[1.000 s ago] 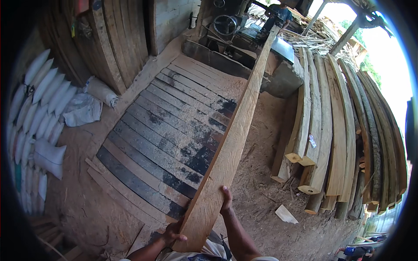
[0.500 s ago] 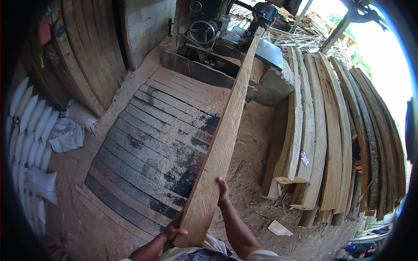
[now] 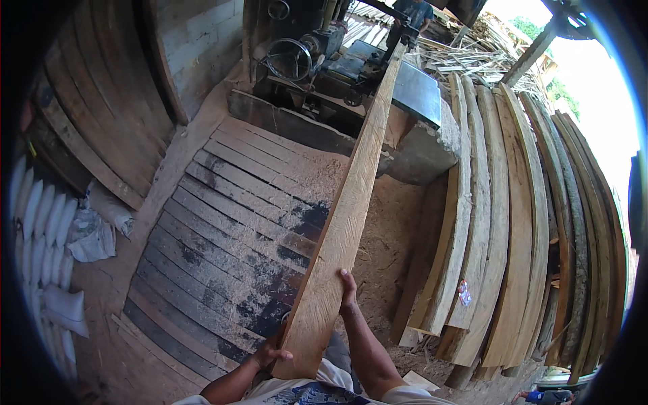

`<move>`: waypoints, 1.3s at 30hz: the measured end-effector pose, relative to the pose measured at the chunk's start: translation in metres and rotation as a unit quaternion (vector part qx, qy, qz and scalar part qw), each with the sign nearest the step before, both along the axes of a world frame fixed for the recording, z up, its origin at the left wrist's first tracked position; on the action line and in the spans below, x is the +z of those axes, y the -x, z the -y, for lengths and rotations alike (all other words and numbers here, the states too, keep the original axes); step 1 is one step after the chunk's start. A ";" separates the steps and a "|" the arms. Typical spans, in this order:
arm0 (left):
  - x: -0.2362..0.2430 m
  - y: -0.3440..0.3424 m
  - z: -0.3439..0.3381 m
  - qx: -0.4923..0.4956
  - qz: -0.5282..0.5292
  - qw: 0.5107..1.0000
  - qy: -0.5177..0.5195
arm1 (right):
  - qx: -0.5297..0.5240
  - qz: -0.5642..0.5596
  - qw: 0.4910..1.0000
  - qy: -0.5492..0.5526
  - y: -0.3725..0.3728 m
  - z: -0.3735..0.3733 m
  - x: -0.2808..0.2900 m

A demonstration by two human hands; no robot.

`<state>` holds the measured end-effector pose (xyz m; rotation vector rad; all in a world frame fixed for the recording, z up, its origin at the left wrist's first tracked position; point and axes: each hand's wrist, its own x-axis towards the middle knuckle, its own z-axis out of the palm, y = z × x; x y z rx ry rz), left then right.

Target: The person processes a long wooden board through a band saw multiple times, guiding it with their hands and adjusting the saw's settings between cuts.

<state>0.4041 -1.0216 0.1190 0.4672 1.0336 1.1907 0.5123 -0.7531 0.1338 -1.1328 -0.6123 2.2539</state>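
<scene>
You have both hands on one long, pale sawn plank [image 3: 351, 196], which runs from just in front of your body up and away to the sawmill machine [image 3: 378, 74] at the top of the view. Your left hand [image 3: 270, 352] wraps the plank's near end from the left edge, fingers curled over its face close to the bottom corner. Your right hand [image 3: 347, 291] clasps the right edge a little further up, with the palm against the side and the fingertips over the top. The plank slants above a ramp of dark boards [image 3: 229, 229] dusted with sawdust, and its far end rests at the machine beside a metal handwheel [image 3: 289, 59]. To your right, a row of rough curved slabs [image 3: 513, 223] stands leaning on end on the sawdust floor. Along the left rim, white filled sacks [image 3: 47, 236] lie stacked, and more planks lean against the wall [image 3: 101, 115] behind them. Another person [image 3: 413, 12] stands at the far side of the machine, only partly in view.
</scene>
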 end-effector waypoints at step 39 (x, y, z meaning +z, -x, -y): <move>0.018 0.227 -0.798 -0.007 -0.022 0.999 -0.044 | 0.015 0.003 0.998 -0.060 0.135 -0.593 -0.050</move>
